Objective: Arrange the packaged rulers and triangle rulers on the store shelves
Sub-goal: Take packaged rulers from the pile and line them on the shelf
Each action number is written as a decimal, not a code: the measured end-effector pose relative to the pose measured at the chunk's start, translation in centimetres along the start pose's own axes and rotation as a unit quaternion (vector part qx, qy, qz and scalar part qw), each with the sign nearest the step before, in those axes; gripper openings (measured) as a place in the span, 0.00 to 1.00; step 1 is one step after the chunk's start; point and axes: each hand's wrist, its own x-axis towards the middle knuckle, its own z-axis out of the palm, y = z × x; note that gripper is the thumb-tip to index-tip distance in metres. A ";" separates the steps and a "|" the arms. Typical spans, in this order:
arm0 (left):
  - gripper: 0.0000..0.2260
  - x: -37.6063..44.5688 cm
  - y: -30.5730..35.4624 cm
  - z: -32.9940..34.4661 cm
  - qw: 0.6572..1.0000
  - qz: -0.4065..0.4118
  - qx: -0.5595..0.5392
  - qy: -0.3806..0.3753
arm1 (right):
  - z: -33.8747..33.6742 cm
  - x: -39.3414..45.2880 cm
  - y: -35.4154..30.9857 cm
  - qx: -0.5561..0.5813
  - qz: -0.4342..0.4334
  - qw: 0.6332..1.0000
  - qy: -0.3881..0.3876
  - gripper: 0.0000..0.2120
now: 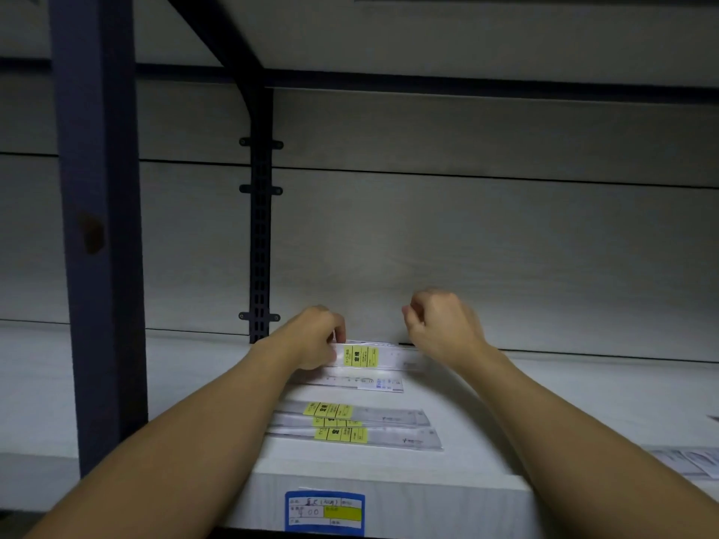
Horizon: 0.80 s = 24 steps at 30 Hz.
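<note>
Nearest, at 6 o'clock, a blue price tag (325, 512) sits on the shelf (544, 414) edge. At 9 o'clock stands a dark post (97, 227). Past the tag lies a stack (356, 424) of packaged rulers with yellow labels, then one pack (363, 383) face down. Beyond them, the left hand (315, 338) pinches the left end of a ruler (369, 356) against the back wall. Its right end runs under the right hand (439, 324), curled just above; whether that hand grips it, I cannot tell. More packs (688, 461) lie at 4 o'clock.
</note>
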 end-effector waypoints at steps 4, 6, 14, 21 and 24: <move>0.10 0.3 -0.2 -0.5 0.999 0.014 -0.026 0.033 | 0.1 -0.3 0.1 0.053 -0.048 0.995 -0.075 0.03; 0.10 0.3 -0.2 -0.6 0.998 0.020 -0.047 0.041 | 0.2 -0.4 -0.1 0.051 -0.071 0.992 -0.093 0.02; 0.11 0.3 -0.2 -1.0 0.982 -0.052 -0.053 0.175 | 0.6 -1.1 -2.9 0.052 -0.144 0.964 -0.216 0.12; 0.09 -0.1 0.6 -1.2 0.969 -0.074 -0.042 0.230 | 1.5 -1.2 -3.4 0.114 -0.065 0.924 -0.359 0.14; 0.09 -0.2 0.7 -1.1 0.968 -0.057 -0.044 0.242 | 1.0 -1.0 -3.8 0.113 -0.050 0.911 -0.394 0.15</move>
